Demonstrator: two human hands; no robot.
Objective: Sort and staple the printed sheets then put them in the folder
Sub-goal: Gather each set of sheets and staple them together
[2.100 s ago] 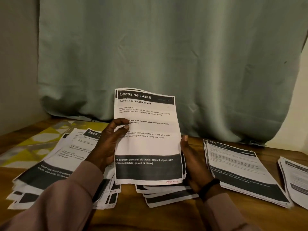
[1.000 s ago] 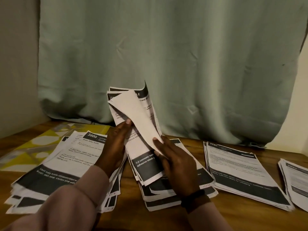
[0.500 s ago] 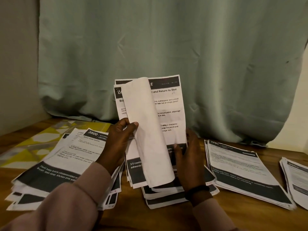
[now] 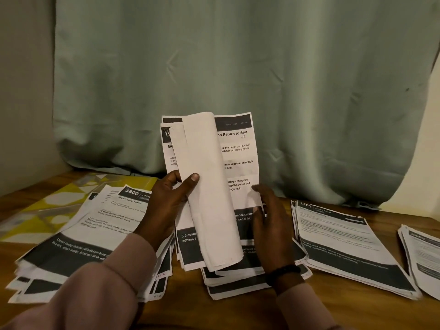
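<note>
Over the middle of the wooden tabletop [image 4: 238, 313] a small batch of printed sheets [image 4: 238, 163] is held upright above a loose central pile [image 4: 233, 279], with a wide fanned stack [image 4: 78, 234] towards the left edge, two neater stacks [image 4: 345, 239] towards the right edge, and what is judged to be the yellow folder [image 4: 71, 194] partly buried at the back left corner. The sheets are thin, limp and apt to slide, as the front leaf [image 4: 209, 191] curling over shows, so they are best pinched at a side edge and squared before stapling; no stapler is seen. The batch is gripped at its left edge by the left hand [image 4: 166, 210], thumb across the curled leaf, while the right hand [image 4: 271, 225] is laid with relaxed fingers against the right edge.
</note>
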